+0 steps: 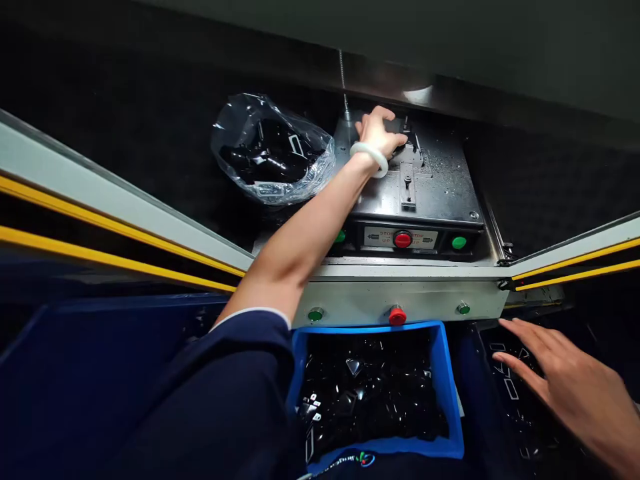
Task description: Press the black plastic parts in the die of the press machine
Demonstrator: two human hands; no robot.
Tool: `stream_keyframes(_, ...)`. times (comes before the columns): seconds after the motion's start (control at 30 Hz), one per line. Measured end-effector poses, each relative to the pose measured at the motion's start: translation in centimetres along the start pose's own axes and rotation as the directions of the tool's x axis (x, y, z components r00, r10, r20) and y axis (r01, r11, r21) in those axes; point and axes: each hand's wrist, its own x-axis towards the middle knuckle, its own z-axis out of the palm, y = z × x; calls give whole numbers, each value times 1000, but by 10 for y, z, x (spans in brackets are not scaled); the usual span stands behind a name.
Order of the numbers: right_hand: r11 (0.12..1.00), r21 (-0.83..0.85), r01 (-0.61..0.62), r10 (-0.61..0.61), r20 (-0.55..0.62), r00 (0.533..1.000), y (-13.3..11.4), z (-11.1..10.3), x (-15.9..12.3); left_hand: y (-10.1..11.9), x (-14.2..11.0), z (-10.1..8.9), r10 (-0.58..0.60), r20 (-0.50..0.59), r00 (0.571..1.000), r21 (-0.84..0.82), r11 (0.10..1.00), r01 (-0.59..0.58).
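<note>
My left hand [379, 130], with a pale bangle [369, 159] at the wrist, reaches over the metal fixture plate [440, 187]. Its thumb and fingers are apart and bent, close to a small dark part [414, 141] seated in the fixture. I see nothing held in it, though the palm side is hidden. At the lower right, my right hand [565, 370] is open, fingers stretched to the left, above glossy black parts [515, 393] with pale outlines. A blue bin [453, 400] in front of me holds many glossy black pieces [370, 393].
A clear plastic bag [320, 170] of black parts lies left of the fixture. Red [403, 240] and green buttons [459, 243] line the fixture's front, with another red button [397, 315] on the panel below. Yellow-striped side frames [125, 233] flank the opening.
</note>
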Motion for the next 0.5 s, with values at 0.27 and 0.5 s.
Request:
stream_keyframes(0.27, 978, 188, -87, 37, 252, 967, -2, 91, 48, -14, -253, -117, -35, 53, 998, -89, 995, 39)
stream_keyframes(0.5, 927, 339, -161, 103, 181, 978, 16, 110, 61, -75, -338, -162, -172, 404, 898, 224, 971, 86)
